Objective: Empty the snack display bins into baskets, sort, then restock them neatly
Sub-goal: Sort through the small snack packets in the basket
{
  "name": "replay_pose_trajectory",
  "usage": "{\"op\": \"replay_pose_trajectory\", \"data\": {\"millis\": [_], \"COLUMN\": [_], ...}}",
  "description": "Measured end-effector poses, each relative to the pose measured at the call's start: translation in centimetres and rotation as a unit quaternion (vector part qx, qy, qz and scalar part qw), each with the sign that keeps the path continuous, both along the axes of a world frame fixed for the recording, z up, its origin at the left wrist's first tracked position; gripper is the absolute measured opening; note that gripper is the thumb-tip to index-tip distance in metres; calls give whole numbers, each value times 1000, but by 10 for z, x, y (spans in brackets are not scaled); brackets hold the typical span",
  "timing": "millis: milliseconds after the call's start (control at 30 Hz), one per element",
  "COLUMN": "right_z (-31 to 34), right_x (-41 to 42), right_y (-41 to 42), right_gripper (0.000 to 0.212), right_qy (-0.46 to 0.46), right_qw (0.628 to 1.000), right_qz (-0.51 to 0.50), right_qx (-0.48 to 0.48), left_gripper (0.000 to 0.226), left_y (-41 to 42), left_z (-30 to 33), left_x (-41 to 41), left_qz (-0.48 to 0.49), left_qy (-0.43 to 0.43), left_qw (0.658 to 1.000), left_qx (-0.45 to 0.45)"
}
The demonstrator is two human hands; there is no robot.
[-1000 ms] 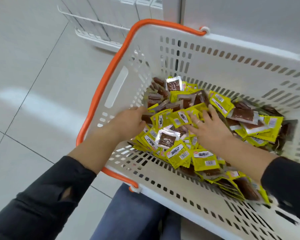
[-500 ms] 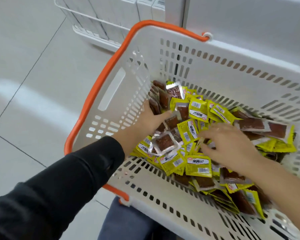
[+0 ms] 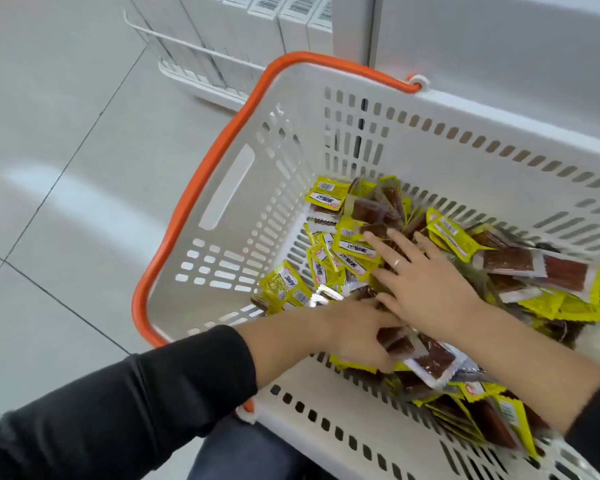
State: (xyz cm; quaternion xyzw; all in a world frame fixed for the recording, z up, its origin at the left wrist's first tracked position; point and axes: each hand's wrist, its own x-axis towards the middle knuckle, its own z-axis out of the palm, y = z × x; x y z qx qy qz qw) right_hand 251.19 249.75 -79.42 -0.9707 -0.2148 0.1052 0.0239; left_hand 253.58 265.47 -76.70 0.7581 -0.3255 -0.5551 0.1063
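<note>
Change: since a second ago both hands have shifted — the left hand has crossed from the basket's left wall toward the near middle, under the right wrist; the right hand has slid up over the heap. A patch of bare slotted floor now shows at the left of the basket.

Left hand: low in the pile at the near side, fingers curled in among brown clear-wrapped packets. Whether it actually holds one I cannot tell; the fingertips are buried.

Right hand: flat on the heap, fingers straight and spread, ring on one finger, palm pressing down. Grasping nothing.

Task's thing: snack packets — yellow-wrapped and clear-wrapped brown ones, mixed — all lie inside the white basket with the orange handle, banked toward the right and near walls.

Surroundings: grey tiled floor; white shelf unit with a wire rail behind the basket.

Step in hand (judgement): sorting, still early; the two kinds are thoroughly mingled.

Doing it well: use the cleared left floor as a landing zone for one kind only. Sweep with the flat right hand rather than picking singly, and let the left gather small, aligned stacks. Keep faces and barcodes turned one way so restocking goes neatly.

Risk: slippery wrappers slide back downhill into the cleared zone; thin packets may catch in the floor slots.
</note>
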Motion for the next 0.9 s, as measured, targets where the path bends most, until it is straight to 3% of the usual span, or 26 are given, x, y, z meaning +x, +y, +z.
{"op": "replay_pose_trajectory", "data": {"millis": [100, 200, 267, 400, 467, 567, 633, 733, 900], "right_z": [-9, -11, -12, -10, -10, -10, -11, -14, -16], "right_x": [-16, -28, -34, -41, -49, -59, -62, -61, -60], "right_y": [-8, -12, -16, -17, -19, -26, -28, -27, -27], "right_gripper": [30, 41, 39, 9, 23, 26, 25, 33, 32], "right_qy": [-22, -58, -69, -59, -41, -36, -50, -53, -64], "right_qw": [999, 997, 995, 995, 996, 997, 996, 996, 995], "right_qz": [-27, -60, -68, -78, -77, -74, -70, -69, -80], "right_qx": [-21, -8, -10, -14, -5, -8, -11, -19, -8], "left_gripper": [48, 31, 43, 57, 68, 84, 95, 89, 88], "left_y": [10, 32, 36, 9, -8, -22, -25, -32, -28], "left_z": [19, 9, 2, -22, -33, -44, -44, -44, -26], "left_x": [27, 55, 69, 84, 90, 82, 66, 45, 40], "left_qz": [184, 374, 470, 583, 624, 601, 535, 469, 474], "left_qy": [79, -32, -94, -62, -81, -121, -135, -108, -26], "left_qw": [980, 927, 878, 810, 777, 789, 833, 876, 876], "left_qx": [-21, -11, -9, -20, -8, 51, 34, -25, -86]}}
